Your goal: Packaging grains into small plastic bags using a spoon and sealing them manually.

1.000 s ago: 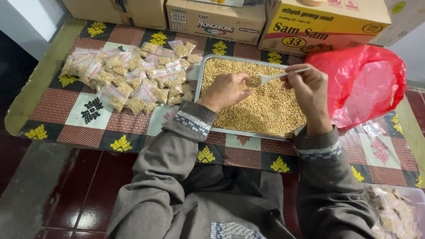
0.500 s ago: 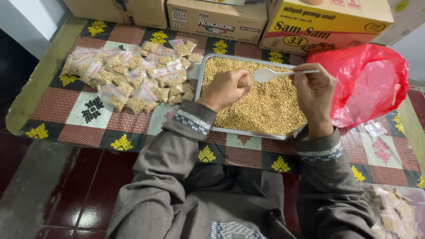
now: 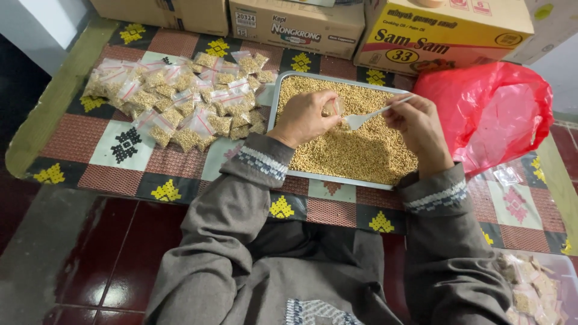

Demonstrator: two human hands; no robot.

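Nearest the camera: grey long sleeves with patterned cuffs, both arms reaching forward over a dark red tiled floor. Lower right corner, a clear plastic tub [image 3: 557,265] with small packets inside, partly cut off. Low table covered by a patterned red, black and white checked cloth [image 3: 120,144]. On it, centre, a rectangular metal tray [image 3: 337,179] filled with small tan grains. Left hand [image 3: 305,116] is over the tray, fingers curled around a small clear plastic bag [image 3: 337,106], pinching it at the mouth; bag sits above the grain, held off the tray. Right hand [image 3: 415,123] grips the handle of a white plastic spoon [image 3: 370,115], bowl end pointing left, tip right at the bag opening, just touching or nearly so, can't tell which. Spoon bowl load not readable at this size. Left of the tray, a loose pile of small filled clear bags with red seal strips [image 3: 180,99], touching the tray's left edge. Right of the tray, a crumpled red plastic bag [image 3: 487,111], just beside the tray's right rim. A few empty clear bags [image 3: 509,176] lie flat below it on the cloth. Far edge: a row of cardboard boxes, brown [image 3: 298,24] in the middle, yellow [image 3: 445,33] on the right, against the table's back side.
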